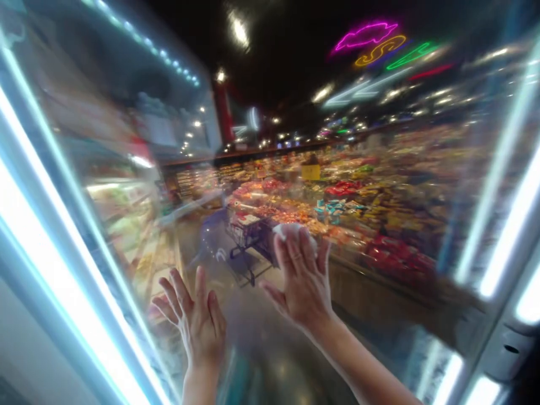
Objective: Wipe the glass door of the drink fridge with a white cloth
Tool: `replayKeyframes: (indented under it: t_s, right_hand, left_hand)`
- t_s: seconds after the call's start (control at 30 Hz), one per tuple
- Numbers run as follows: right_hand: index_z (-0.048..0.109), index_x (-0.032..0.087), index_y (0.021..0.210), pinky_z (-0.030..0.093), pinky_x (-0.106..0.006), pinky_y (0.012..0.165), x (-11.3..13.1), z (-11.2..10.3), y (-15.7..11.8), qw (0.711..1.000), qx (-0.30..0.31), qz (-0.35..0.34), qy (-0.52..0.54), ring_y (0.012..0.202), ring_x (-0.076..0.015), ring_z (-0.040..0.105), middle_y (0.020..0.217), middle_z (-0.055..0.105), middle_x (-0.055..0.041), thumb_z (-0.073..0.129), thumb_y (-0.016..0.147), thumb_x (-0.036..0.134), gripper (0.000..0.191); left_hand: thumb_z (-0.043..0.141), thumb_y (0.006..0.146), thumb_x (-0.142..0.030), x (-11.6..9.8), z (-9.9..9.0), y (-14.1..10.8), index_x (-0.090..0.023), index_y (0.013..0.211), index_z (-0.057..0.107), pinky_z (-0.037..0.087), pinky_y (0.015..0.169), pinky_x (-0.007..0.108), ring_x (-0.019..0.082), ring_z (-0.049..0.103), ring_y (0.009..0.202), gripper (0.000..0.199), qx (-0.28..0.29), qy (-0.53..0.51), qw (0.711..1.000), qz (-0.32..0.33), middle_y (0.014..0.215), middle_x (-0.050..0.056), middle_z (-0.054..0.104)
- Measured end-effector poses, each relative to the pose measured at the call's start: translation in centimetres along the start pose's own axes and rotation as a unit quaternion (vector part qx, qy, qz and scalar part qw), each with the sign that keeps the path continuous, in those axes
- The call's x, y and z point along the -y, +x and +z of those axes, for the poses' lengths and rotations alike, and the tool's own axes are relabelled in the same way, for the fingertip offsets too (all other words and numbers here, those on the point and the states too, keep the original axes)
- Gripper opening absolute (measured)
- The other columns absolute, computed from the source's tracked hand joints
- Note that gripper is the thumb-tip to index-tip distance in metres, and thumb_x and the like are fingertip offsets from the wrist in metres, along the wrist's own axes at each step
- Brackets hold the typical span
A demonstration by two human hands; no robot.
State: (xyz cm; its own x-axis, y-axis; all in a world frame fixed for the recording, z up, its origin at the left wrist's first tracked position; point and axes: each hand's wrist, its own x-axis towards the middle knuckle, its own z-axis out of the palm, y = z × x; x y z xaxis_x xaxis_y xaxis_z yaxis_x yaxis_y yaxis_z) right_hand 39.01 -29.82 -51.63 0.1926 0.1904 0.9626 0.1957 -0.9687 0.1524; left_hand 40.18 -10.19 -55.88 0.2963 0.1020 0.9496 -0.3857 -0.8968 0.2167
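Note:
My right hand is raised in the middle, its palm pressing a crumpled white cloth forward, seemingly against a clear glass pane. The cloth shows past the fingertips and along the finger edges; its exact material, cloth or paper, is hard to tell. To the left and lower, my left hand is held up with fingers spread and nothing in it. Whether the left fingers touch the glass cannot be told. Faint smudges and reflections show near the hands.
Bright tube lights run along the left, with more tubes at the right. Beyond stand a shopping cart and a long display of packaged goods, blurred. Coloured neon signs hang above.

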Motion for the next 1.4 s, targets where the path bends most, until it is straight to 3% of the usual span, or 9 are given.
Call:
replayKeyframes:
  t_s: [0.07,0.23,0.4,0.53,0.77,0.93,1.1,1.27,1.4]
  right_hand:
    - [0.013,0.006,0.166,0.002,-0.062,0.13,1.1,0.2,0.4,0.999,0.004,0.047,-0.008,0.164,-0.0318,-0.004,0.171,0.028,-0.0173,0.035,0.104,0.058,0.085]
    - [0.013,0.009,0.167,-0.008,-0.051,0.132,2.5,0.8,-0.2,0.992,0.025,-0.124,0.019,0.164,-0.0263,-0.006,0.175,0.016,-0.0077,0.029,0.102,0.068,0.089]
    - [-0.004,0.006,0.166,0.004,-0.064,0.13,-0.2,0.0,-0.3,0.997,-0.02,0.079,-0.018,0.164,-0.0315,-0.005,0.175,0.015,-0.0174,0.032,0.106,0.052,0.084]
    - [0.002,0.008,0.167,0.002,-0.06,0.131,-1.1,0.1,-2.1,0.998,0.015,-0.059,-0.003,0.164,-0.0307,-0.002,0.174,0.021,-0.0135,0.034,0.102,0.063,0.091]
    - [0.004,0.013,0.168,0.012,-0.071,0.126,-8.2,-1.4,-4.1,0.991,-0.018,0.117,-0.059,0.163,-0.0354,0.004,0.175,0.017,-0.0157,0.03,0.105,0.045,0.075]
    - [0.004,0.019,0.169,0.007,-0.064,0.131,-13.5,-2.6,-5.1,0.998,0.009,-0.011,-0.066,0.164,-0.0292,-0.004,0.176,0.015,-0.0096,0.043,0.102,0.047,0.082]
    - [-0.005,0.013,0.167,0.009,-0.071,0.128,-21.9,-5.7,-4.3,0.991,-0.02,0.119,-0.062,0.162,-0.0337,-0.008,0.176,-0.004,-0.0116,0.027,0.106,0.048,0.077]
    - [0.005,0.011,0.168,0.001,-0.061,0.132,-26.7,-7.3,-3.1,0.994,0.003,-0.095,-0.055,0.163,-0.0317,-0.002,0.176,0.003,-0.0071,0.03,0.103,0.065,0.088]
    - [-0.001,0.009,0.167,0.007,-0.064,0.131,-29.4,-8.3,-0.9,0.998,-0.048,0.026,-0.035,0.163,-0.0318,-0.004,0.176,0.004,-0.013,0.028,0.106,0.057,0.083]
  left_hand:
    - [0.049,0.1,-0.019,0.6,-0.3,0.0,-0.045,0.163,0.017,-0.007,0.127,0.071,0.032,-0.009,0.163,0.076,-0.006,0.0,1.0,0.001,0.177,-0.002,-0.006]
    - [0.051,0.099,-0.019,1.5,-0.4,-0.2,-0.043,0.164,0.016,-0.011,0.128,0.065,0.031,-0.011,0.162,0.077,0.0,-0.007,1.0,0.013,0.177,-0.001,-0.008]
    - [0.052,0.099,-0.018,0.9,0.0,-0.2,-0.043,0.164,0.016,-0.01,0.128,0.065,0.032,-0.01,0.163,0.078,-0.004,-0.008,1.0,0.003,0.177,0.0,-0.006]
    - [0.052,0.099,-0.018,-1.3,0.7,0.0,-0.042,0.165,0.012,-0.011,0.126,0.071,0.034,-0.012,0.162,0.08,-0.009,-0.011,1.0,0.012,0.177,0.001,-0.008]
    - [0.053,0.097,-0.013,-7.0,1.8,0.2,-0.04,0.165,0.009,-0.012,0.126,0.069,0.03,-0.016,0.162,0.086,-0.001,-0.02,0.998,0.063,0.176,0.001,-0.011]
    - [0.056,0.095,-0.011,-12.9,3.2,0.5,-0.04,0.165,0.008,-0.011,0.127,0.069,0.031,-0.016,0.162,0.09,0.006,-0.032,0.996,0.08,0.176,0.001,-0.01]
    - [0.057,0.094,-0.011,-19.0,4.9,1.7,-0.041,0.165,0.009,-0.009,0.127,0.071,0.033,-0.014,0.162,0.091,0.002,-0.037,0.992,0.123,0.176,0.001,-0.009]
    - [0.063,0.096,-0.029,-24.7,6.7,3.8,-0.046,0.162,0.023,-0.005,0.127,0.072,0.034,0.004,0.163,0.079,0.012,-0.07,0.987,0.147,0.176,0.0,0.015]
    - [0.06,0.098,-0.032,-28.0,7.3,5.6,-0.042,0.162,0.027,-0.006,0.13,0.063,0.028,0.005,0.164,0.072,-0.027,-0.059,0.981,0.183,0.175,-0.001,0.017]
